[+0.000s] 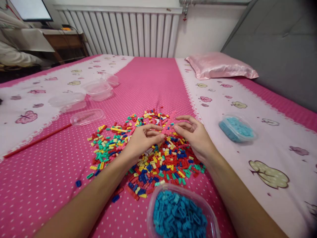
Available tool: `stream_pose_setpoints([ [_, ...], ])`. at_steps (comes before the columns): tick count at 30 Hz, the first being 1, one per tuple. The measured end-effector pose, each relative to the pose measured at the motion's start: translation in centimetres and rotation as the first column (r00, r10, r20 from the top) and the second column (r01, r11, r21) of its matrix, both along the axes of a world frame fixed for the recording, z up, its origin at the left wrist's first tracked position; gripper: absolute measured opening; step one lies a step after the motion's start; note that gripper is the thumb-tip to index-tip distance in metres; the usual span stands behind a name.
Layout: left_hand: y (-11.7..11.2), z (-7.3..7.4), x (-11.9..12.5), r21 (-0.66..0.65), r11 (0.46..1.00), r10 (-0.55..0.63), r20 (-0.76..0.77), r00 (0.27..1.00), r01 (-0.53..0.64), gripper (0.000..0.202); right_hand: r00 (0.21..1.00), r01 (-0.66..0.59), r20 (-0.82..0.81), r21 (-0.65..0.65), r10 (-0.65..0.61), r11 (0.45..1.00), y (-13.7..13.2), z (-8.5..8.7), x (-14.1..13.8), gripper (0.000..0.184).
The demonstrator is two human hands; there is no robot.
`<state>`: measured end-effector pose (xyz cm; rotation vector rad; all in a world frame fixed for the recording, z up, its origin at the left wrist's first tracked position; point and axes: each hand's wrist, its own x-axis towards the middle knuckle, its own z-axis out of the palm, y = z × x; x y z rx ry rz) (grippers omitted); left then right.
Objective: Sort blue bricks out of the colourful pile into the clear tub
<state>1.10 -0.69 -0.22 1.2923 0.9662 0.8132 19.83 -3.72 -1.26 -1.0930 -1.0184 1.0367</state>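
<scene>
Both hands meet above a wide heap of small building bricks [158, 162] in red, yellow, green, blue and white, spread over the bed. Between the fingertips is a pink piece of joined building bricks [170, 131], with a pink strip pointing away from me. My left hand [145, 140] is closed on its left side, thumb and fingers pinching. From the right, my right hand [193, 132] pinches the same piece with thumb and curled fingers. Just in front of my body, between the forearms, a clear plastic tub [150, 213] is full of blue bricks.
Right of the heap stands another clear tub [226, 131] of blue bricks. Leftward lie clear containers [99, 91], a clear lid [88, 117] and a long red stick [37, 141]. A pink pillow [220, 66] rests near the grey headboard [279, 49]; a radiator [123, 33] lines the wall.
</scene>
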Motion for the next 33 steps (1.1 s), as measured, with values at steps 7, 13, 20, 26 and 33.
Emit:
stream_pose_setpoints([
  [7,-0.1,-0.3,0.0,-0.050,0.999,0.021,0.071,0.997,-0.018,0.040,0.996,-0.015,-0.084,0.044,0.019,0.999,0.2,-0.6,-0.6,0.031],
  [13,-0.1,-0.4,-0.1,-0.114,0.993,-0.024,0.097,0.995,0.035,0.049,1.000,0.006,-0.014,0.096,-0.005,0.995,0.0,-1.0,-1.1,0.023],
  [20,-0.1,-0.1,-0.1,-0.116,0.993,-0.027,0.082,0.996,0.036,0.049,0.977,0.086,0.178,0.192,-0.121,0.978,0.0,-0.9,-0.8,0.013],
  [26,0.2,-0.4,-0.2,-0.101,0.995,-0.012,0.071,0.997,0.020,0.044,0.971,0.058,0.218,0.202,-0.102,0.978,-0.1,-0.8,-0.8,0.012],
  [33,0.3,-0.2,-0.2,-0.067,0.997,-0.035,0.050,0.998,0.039,0.035,0.961,0.074,0.248,0.203,-0.124,0.976,0.0,-0.7,-0.8,0.010],
])
